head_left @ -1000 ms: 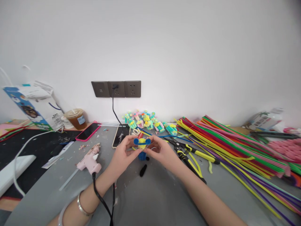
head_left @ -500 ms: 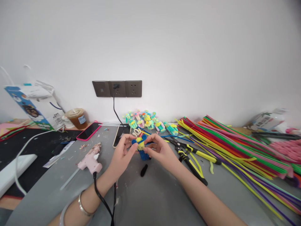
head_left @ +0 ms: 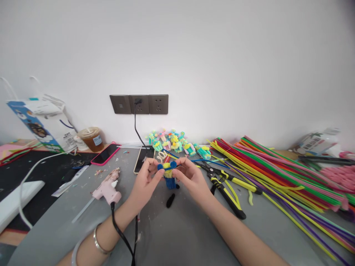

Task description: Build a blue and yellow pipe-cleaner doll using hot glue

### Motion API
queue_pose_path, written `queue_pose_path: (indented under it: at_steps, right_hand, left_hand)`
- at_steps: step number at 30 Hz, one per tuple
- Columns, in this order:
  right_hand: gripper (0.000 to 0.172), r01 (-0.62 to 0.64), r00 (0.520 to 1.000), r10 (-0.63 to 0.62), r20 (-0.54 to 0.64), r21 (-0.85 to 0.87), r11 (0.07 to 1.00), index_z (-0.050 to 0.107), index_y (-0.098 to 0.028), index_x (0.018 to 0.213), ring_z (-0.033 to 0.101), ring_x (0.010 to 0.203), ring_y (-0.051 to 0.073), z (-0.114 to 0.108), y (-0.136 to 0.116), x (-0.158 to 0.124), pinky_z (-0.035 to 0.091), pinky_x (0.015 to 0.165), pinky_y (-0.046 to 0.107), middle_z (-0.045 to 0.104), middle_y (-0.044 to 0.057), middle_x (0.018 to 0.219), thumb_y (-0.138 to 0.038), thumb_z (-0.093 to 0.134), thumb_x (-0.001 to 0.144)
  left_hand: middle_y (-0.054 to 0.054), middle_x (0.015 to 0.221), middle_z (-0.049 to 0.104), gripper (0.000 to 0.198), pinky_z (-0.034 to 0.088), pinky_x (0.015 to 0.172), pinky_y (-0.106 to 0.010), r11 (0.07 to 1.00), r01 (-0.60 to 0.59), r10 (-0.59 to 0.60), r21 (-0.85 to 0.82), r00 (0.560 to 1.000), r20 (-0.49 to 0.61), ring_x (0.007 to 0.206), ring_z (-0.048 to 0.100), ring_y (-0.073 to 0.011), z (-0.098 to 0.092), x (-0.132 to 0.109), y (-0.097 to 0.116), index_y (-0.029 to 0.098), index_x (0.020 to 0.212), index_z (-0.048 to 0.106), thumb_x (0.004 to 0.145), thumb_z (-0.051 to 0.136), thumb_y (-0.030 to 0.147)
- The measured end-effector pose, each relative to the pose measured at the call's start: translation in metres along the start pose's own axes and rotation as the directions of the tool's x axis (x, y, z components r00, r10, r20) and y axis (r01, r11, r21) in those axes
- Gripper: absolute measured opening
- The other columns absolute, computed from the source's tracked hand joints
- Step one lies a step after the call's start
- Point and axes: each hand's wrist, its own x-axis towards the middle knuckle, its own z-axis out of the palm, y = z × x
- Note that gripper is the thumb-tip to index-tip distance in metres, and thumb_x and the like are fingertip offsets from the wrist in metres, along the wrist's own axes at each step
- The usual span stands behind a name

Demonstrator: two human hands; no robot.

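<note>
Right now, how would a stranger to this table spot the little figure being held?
On the grey table, look mid-scene for the left hand and right hand. Pinched between them is a small fuzzy figure, yellow above and blue below. Unlike the paler figures clustered by the wall, it has deep blue coils at both sides of its top.

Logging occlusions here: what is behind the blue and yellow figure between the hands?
Behind the figure are a pale coil, part of a red piece and, farther back, small pastel figures. Whatever it directly covers cannot be seen.
</note>
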Motion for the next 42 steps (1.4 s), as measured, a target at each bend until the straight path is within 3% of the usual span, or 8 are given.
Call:
queue_pose_path:
  at_steps: [11, 21, 34, 42]
  right_hand:
    - [0.031, 0.04, 0.999, -0.038, -0.023, 0.062, 0.997, 0.057, -0.021, 0.085, 0.053, 0.066, 0.011, 0.0018, 0.0023, -0.0007, 0.044, 0.057, 0.022, 0.058, -0.001, 0.081, -0.045, 0.076, 0.078]
    - [0.032, 0.045, 0.999, -0.045, -0.009, 0.066, 0.997, 0.056, -0.022, 0.084, 0.052, 0.067, 0.012, 0.0014, 0.003, -0.0015, 0.042, 0.054, 0.021, 0.056, -0.001, 0.079, -0.046, 0.075, 0.079]
    - [0.035, 0.002, 1.0, -0.001, -0.01, 0.053, 0.999, 0.053, -0.022, 0.083, 0.054, 0.066, 0.012, 0.0018, 0.0017, -0.0014, 0.043, 0.054, 0.023, 0.058, -0.001, 0.078, -0.049, 0.075, 0.078]
    - [0.034, 0.035, 0.999, -0.035, -0.009, 0.039, 0.999, 0.055, -0.022, 0.083, 0.053, 0.067, 0.012, 0.0021, 0.0017, -0.0012, 0.044, 0.057, 0.023, 0.057, -0.001, 0.078, -0.049, 0.075, 0.078]
  left_hand:
    - [0.001, 0.084, 0.061, 0.032, 0.059, 0.076, -0.027, 0.999, -0.029, 0.03, -0.029, 0.999, 0.021, 0.08, 0.065, -0.0137, -0.0003, -0.0018, -0.0005, 0.021, 0.095, 0.05, 0.086, 0.068, 0.044]
    - [-0.002, 0.088, 0.065, 0.025, 0.058, 0.079, -0.029, 0.998, -0.047, 0.045, 0.048, 0.998, 0.033, 0.083, 0.067, -0.0158, -0.004, -0.0032, -0.006, 0.02, 0.1, 0.053, 0.091, 0.063, 0.04]
    - [-0.001, 0.08, 0.059, 0.022, 0.057, 0.07, -0.027, 0.984, -0.108, 0.106, 0.143, 0.994, 0.025, 0.076, 0.062, -0.0161, -0.0023, -0.0036, -0.0011, 0.019, 0.091, 0.056, 0.094, 0.057, 0.041]
    - [0.002, 0.074, 0.06, 0.024, 0.057, 0.07, -0.03, 0.995, -0.087, 0.085, 0.056, 0.996, 0.036, 0.071, 0.065, -0.0169, -0.0014, -0.0054, -0.0004, 0.022, 0.107, 0.048, 0.095, 0.056, 0.042]
